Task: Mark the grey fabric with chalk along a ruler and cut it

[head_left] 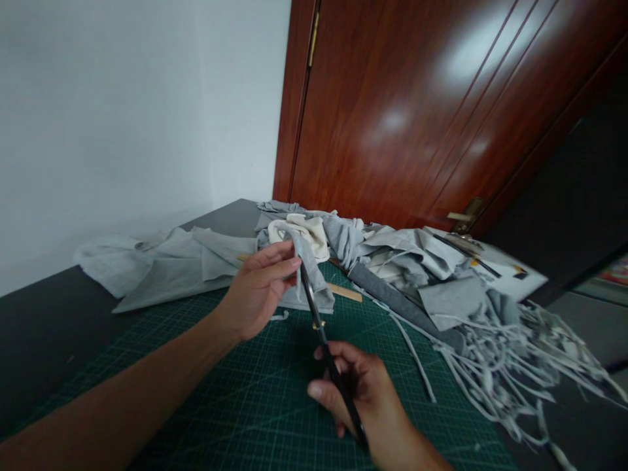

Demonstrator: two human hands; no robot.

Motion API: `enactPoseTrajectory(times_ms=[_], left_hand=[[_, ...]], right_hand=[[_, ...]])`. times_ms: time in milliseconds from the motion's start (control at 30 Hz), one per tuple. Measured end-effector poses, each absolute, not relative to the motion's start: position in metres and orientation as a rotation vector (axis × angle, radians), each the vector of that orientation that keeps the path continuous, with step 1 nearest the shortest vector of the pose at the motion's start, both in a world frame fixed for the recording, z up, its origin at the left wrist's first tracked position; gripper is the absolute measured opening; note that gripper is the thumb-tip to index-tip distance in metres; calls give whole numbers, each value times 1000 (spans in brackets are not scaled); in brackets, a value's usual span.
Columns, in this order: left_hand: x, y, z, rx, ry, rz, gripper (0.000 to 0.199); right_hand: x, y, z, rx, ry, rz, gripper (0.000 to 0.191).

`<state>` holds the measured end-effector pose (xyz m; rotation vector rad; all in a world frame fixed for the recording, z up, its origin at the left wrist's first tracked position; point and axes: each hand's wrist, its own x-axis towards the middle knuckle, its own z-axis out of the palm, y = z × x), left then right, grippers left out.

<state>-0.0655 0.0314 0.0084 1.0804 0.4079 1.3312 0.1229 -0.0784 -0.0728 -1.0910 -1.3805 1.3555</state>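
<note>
My left hand (pixel 262 284) pinches a piece of grey fabric (pixel 311 265) between thumb and fingers, raised over the green cutting mat (pixel 235 399). In my right hand (pixel 360 389) is a pair of black-handled scissors (pixel 321 333), pointing up and away from me. Their blades reach the fabric right beside my left fingertips. Whether the blades are parted is hard to make out. The fabric's lower part hangs down close to the mat. A small curled scrap (pixel 280 316) lies on the mat below my left hand.
Grey cloth (pixel 181 261) spreads at the left, and a heap of grey and white fabric (pixel 343 235) runs along the back. A wooden ruler (pixel 346 292) lies on the mat. Tangled thin strips (pixel 500 366) pile up on the right. Behind stands a brown door (pixel 392 118).
</note>
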Motion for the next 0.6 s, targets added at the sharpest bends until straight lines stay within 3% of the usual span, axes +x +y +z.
enactPoseTrajectory(times_ms=[333, 600], left_hand=[[-68, 33, 6, 1000, 493, 1406, 43], [-64, 28, 5, 1001, 431, 1431, 43]], right_hand=[[120, -80, -66, -1132, -1416, 1318, 60], [121, -80, -69, -1057, -1356, 1328, 61]])
